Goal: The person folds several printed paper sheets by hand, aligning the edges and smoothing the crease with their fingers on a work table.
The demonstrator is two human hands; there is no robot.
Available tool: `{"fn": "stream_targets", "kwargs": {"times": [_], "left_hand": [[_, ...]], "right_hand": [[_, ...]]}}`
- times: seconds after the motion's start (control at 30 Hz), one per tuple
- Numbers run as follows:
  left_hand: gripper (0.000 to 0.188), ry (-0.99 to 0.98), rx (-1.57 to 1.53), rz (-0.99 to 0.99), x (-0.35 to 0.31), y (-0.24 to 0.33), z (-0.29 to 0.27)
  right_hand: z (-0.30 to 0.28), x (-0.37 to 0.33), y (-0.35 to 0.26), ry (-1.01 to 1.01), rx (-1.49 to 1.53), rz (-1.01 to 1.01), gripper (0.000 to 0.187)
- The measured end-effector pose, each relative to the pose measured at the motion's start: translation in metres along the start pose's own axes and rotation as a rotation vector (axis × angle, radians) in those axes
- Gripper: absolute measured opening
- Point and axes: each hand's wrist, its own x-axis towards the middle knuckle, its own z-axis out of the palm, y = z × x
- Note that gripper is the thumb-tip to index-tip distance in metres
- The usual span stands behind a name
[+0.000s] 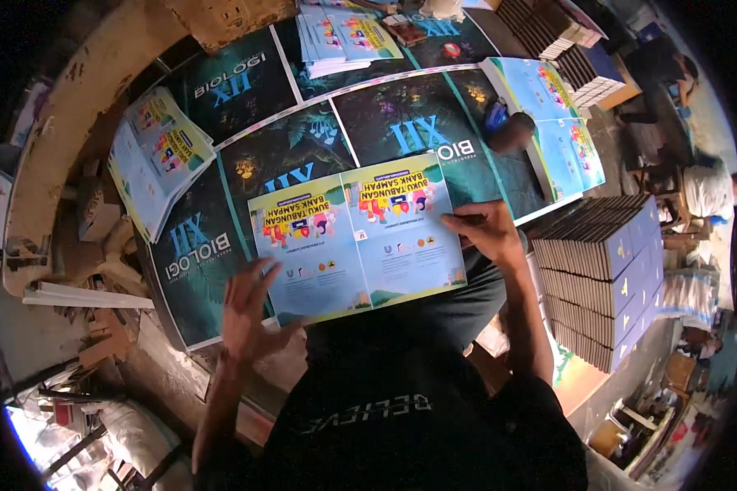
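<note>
A printed cover sheet (401, 262), blue and yellow with two matching panels side by side, lies before me over the near edge of the table. Its right edge is pinched by my right hand (490, 231), thumb on top and the other fingers partly hidden. Beside the sheet's lower left edge is my left hand (250, 315), slightly blurred, its fingers spread and holding nothing. Whether those fingertips touch the sheet I cannot tell. Large dark green printed sheets (291, 135) cover the table underneath.
Similar cover sheets form a fanned pile (160, 155) at left, a pile (344, 41) at the far side and a thick stack (569, 159) at right. A dark rounded object (512, 132) sits by that stack. Bound books (594, 278) are stacked high right of the table.
</note>
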Motion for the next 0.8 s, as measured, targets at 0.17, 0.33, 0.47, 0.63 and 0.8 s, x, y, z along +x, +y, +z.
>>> {"fn": "stream_targets", "kwargs": {"times": [0.17, 0.33, 0.47, 0.63, 0.8], "left_hand": [[0.104, -0.219, 0.063, 0.038, -0.009, -0.006, 0.004], [0.101, -0.226, 0.107, 0.028, -0.013, -0.018, 0.013], [0.094, -0.186, 0.11, 0.024, -0.015, -0.031, 0.018], [0.102, -0.188, 0.068, 0.063, -0.015, -0.033, 0.009], [0.103, -0.206, -0.043, 0.091, -0.012, -0.052, 0.005]], "right_hand": [[0.004, -0.012, -0.017, 0.151, -0.254, -0.302, 0.025], [-0.011, -0.042, -0.028, -0.096, -1.112, -0.667, 0.061], [-0.017, -0.046, -0.003, -0.305, -1.262, -0.756, 0.064], [-0.014, -0.036, 0.021, -0.303, -1.115, -0.771, 0.065], [-0.026, -0.031, 0.019, -0.357, -1.035, -0.84, 0.084]]}}
